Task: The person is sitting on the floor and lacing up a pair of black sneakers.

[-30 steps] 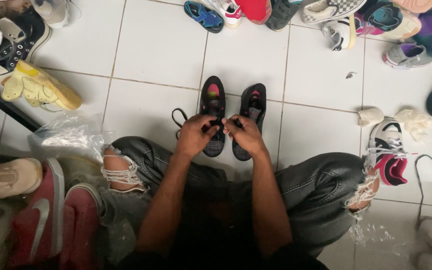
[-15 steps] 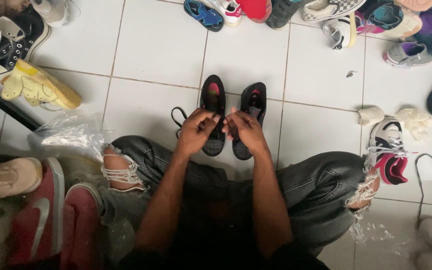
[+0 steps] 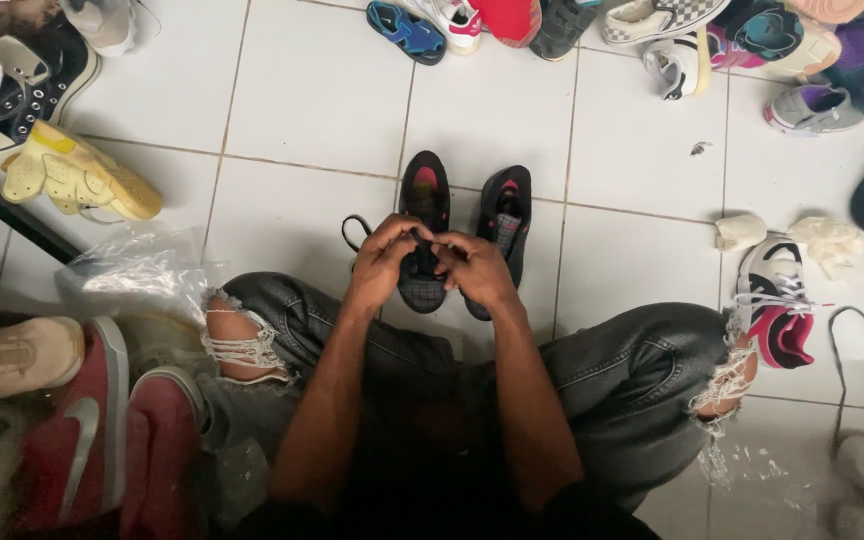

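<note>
**Both hands on the laces of a small black shoe**

I see the left hand and right hand meeting over a pair of small black shoes that stand side by side on the white tile floor, toes pointing away from me. Both hands sit over the left shoe of the pair, fingers pinched together on its black lace; a loop of that lace sticks out to the left of the hand. I can't tell exactly which strand each hand has, the fingers cover it. Shoes are just past my knees, in ripped grey jeans, centre of view.

Around it: yellow clogs far left, a black high-top sneaker above them, crumpled clear plastic bag beside my left knee, red sneakers lower left. White and pink sneaker by the right knee. Mixed pile of shoes along the top edge, well apart from the hands.
</note>
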